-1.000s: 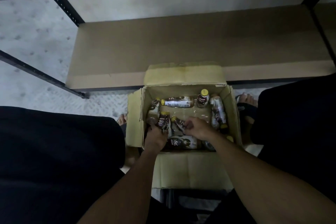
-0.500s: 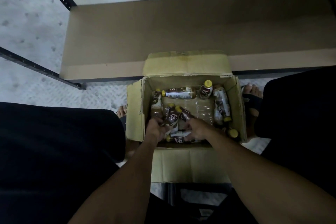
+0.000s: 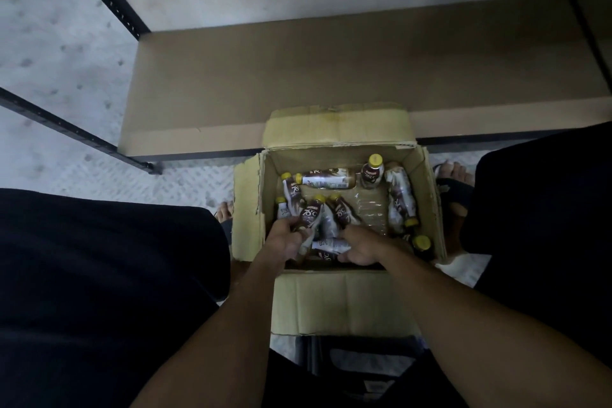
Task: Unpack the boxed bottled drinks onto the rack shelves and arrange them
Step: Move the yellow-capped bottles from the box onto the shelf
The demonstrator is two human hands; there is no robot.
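In the open cardboard box (image 3: pixel 427 195), the left hand (image 3: pixel 284 240) curls its fingers round the base of a leaning bottle (image 3: pixel 308 217) at the box's 7 o'clock corner. Just beside it at 6 o'clock, the right hand (image 3: pixel 362 248) wraps thumb and fingers about a flat-lying bottle (image 3: pixel 331 246). The other bottles (image 3: pixel 326 178) lie along the 12 and 3 o'clock walls, and the rack shelf (image 3: pixel 298 76) stands at 12 o'clock beyond the box.

The right hand (image 3: pixel 361 248) draws back toward the near wall of the box (image 3: pixel 331 158), now at the base of the leaning bottle (image 3: pixel 343 213), uncovering crinkled clear wrap (image 3: pixel 369 212) on the floor (dim, hard to read). The left hand (image 3: pixel 285 238) reaches slightly farther in, carrying its gripped bottle (image 3: pixel 309 216) along.
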